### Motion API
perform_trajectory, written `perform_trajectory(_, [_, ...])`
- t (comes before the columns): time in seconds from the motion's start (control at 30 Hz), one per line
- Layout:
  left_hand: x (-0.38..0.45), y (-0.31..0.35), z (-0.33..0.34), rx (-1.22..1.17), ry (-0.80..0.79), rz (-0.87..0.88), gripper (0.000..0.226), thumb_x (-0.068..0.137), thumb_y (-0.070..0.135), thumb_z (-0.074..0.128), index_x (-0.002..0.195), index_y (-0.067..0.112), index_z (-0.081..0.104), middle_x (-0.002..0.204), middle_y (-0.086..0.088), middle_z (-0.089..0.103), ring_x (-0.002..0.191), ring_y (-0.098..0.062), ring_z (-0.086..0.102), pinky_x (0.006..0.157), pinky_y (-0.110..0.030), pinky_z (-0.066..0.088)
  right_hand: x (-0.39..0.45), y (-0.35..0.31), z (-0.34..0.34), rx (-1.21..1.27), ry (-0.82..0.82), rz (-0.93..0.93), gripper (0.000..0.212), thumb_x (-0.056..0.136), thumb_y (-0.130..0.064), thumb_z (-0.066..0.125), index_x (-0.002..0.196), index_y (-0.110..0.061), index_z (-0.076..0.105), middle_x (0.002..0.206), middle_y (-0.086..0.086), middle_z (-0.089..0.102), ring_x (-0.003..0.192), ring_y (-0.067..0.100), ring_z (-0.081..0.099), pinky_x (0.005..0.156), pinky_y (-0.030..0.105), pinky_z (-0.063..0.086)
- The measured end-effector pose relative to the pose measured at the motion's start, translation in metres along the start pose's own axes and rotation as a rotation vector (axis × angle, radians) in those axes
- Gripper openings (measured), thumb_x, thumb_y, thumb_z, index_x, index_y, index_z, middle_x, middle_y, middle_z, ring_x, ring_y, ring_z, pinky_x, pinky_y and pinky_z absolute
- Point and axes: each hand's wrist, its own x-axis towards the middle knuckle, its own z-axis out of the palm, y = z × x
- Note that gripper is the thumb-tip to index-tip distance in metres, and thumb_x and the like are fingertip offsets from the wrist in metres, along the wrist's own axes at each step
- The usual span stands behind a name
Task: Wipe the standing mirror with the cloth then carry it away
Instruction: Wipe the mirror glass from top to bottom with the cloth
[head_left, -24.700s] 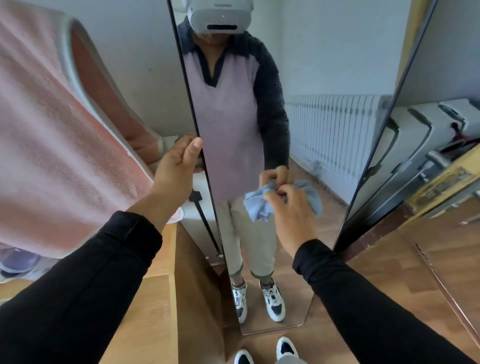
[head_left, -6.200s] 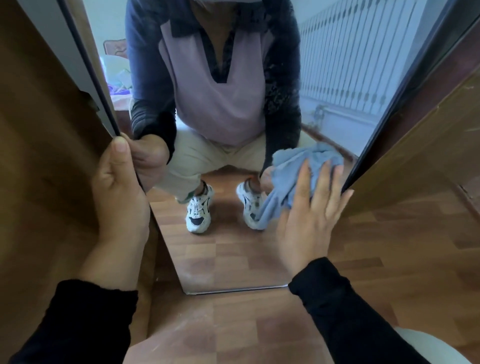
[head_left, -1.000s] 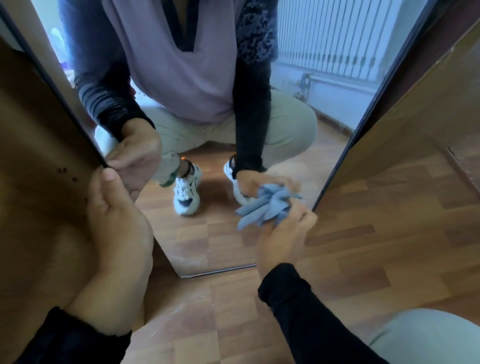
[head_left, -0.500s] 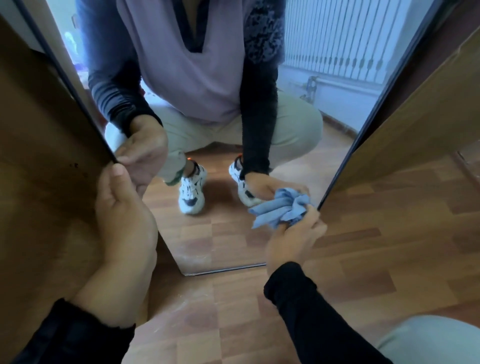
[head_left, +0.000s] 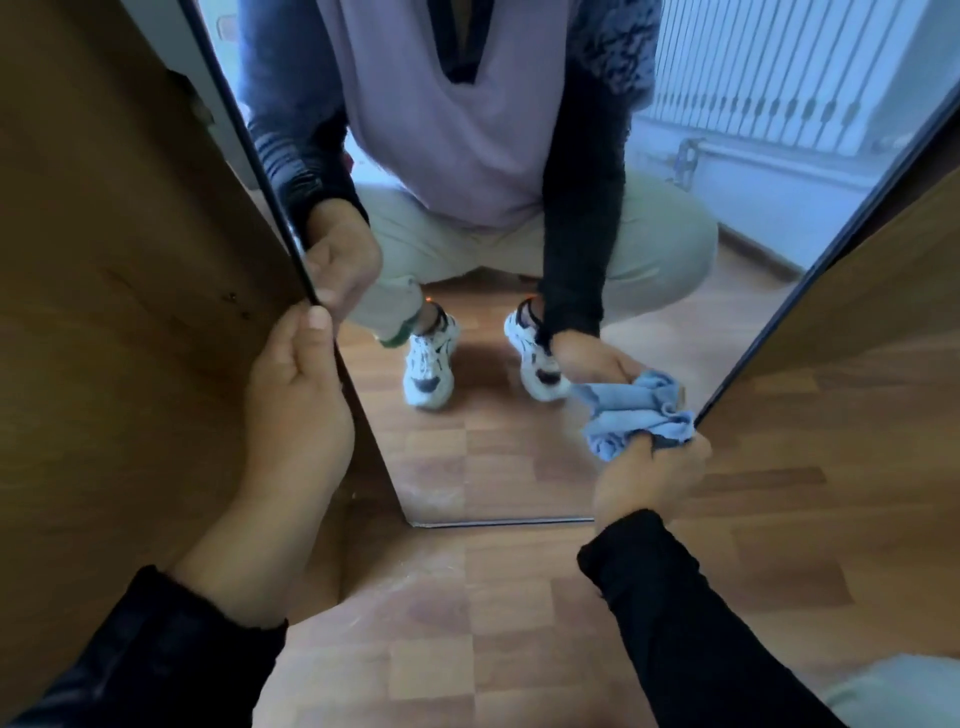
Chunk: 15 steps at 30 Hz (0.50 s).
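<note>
standing mirror (head_left: 498, 447) upright on floor | left hand (head_left: 296, 410) grips its left edge | right hand (head_left: 649, 475) bunches blue cloth (head_left: 631, 418) at its lower right corner | wiping seemingly near bottom; carrying undone

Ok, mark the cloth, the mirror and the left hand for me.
cloth (head_left: 631, 421), head view, bunched middle folds.
mirror (head_left: 493, 457), head view, lower glass.
left hand (head_left: 298, 415), head view, back of the hand.

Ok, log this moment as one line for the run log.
phase: wiping | left hand: grips mirror left edge | right hand: holds bunched blue cloth at lower right glass | mirror: standing on floor
</note>
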Motion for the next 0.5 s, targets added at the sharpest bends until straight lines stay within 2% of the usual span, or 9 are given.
perform_trajectory(0.1, [0.002, -0.003, -0.004, 0.007, -0.06, -0.001, 0.036, 0.104, 0.044, 0.035, 0.084, 0.064, 0.057, 0.096, 0.023, 0.063, 0.1, -0.004, 0.062, 0.094, -0.037, 0.053, -0.017, 0.009, 0.017, -0.046, -0.013, 0.018, 0.03, 0.091, -0.006, 0.055, 0.12, -0.005, 0.049, 0.12, 0.017, 0.06, 0.106, 0.034, 0.063, 0.09, 0.046, 0.054])
perform_trajectory(0.17, [0.003, -0.002, -0.005, -0.01, -0.073, -0.006, 0.033, 0.105, 0.039, 0.036, 0.088, 0.058, 0.056, 0.097, 0.024, 0.062, 0.101, -0.006, 0.063, 0.09, -0.032, 0.053, -0.046, 0.017, 0.03, -0.025, -0.183, 0.053, 0.036, 0.088, -0.014, 0.058, 0.123, -0.011, 0.048, 0.121, 0.016, 0.06, 0.108, 0.033, 0.063, 0.094, 0.049, 0.054])
perform_trajectory(0.23, [0.005, -0.003, -0.005, -0.02, -0.077, -0.019, 0.029, 0.105, 0.038, 0.037, 0.091, 0.056, 0.055, 0.1, 0.025, 0.06, 0.107, -0.012, 0.062, 0.09, -0.031, 0.053, -0.073, 0.028, 0.045, 0.066, -0.376, 0.185, 0.038, 0.079, -0.031, 0.062, 0.115, -0.026, 0.05, 0.115, 0.009, 0.065, 0.101, 0.029, 0.068, 0.08, 0.054, 0.06])
perform_trajectory(0.3, [0.006, -0.005, -0.005, -0.015, -0.082, -0.027, 0.03, 0.104, 0.042, 0.036, 0.09, 0.058, 0.056, 0.102, 0.024, 0.061, 0.107, -0.013, 0.063, 0.092, -0.034, 0.054, -0.089, 0.028, 0.055, 0.169, -0.497, 0.409, 0.034, 0.084, -0.029, 0.063, 0.117, -0.031, 0.054, 0.113, 0.005, 0.069, 0.098, 0.024, 0.071, 0.065, 0.048, 0.062])
perform_trajectory(0.4, [0.006, -0.008, -0.006, -0.002, -0.084, -0.015, 0.029, 0.103, 0.046, 0.037, 0.089, 0.062, 0.057, 0.101, 0.026, 0.061, 0.106, -0.013, 0.064, 0.091, -0.035, 0.055, -0.09, 0.008, 0.054, 0.243, -0.549, 0.717, 0.035, 0.101, -0.013, 0.054, 0.136, -0.019, 0.053, 0.125, 0.008, 0.066, 0.1, 0.025, 0.067, 0.046, 0.032, 0.057])
perform_trajectory(0.5, [0.007, -0.012, -0.007, -0.039, -0.085, -0.021, 0.021, 0.102, 0.048, 0.037, 0.103, 0.055, 0.057, 0.109, 0.017, 0.063, 0.11, -0.016, 0.062, 0.091, -0.034, 0.055, -0.076, -0.016, 0.04, 0.141, -0.603, 0.796, 0.04, 0.105, -0.005, 0.045, 0.145, -0.004, 0.045, 0.136, 0.017, 0.057, 0.093, 0.027, 0.057, 0.036, 0.024, 0.049])
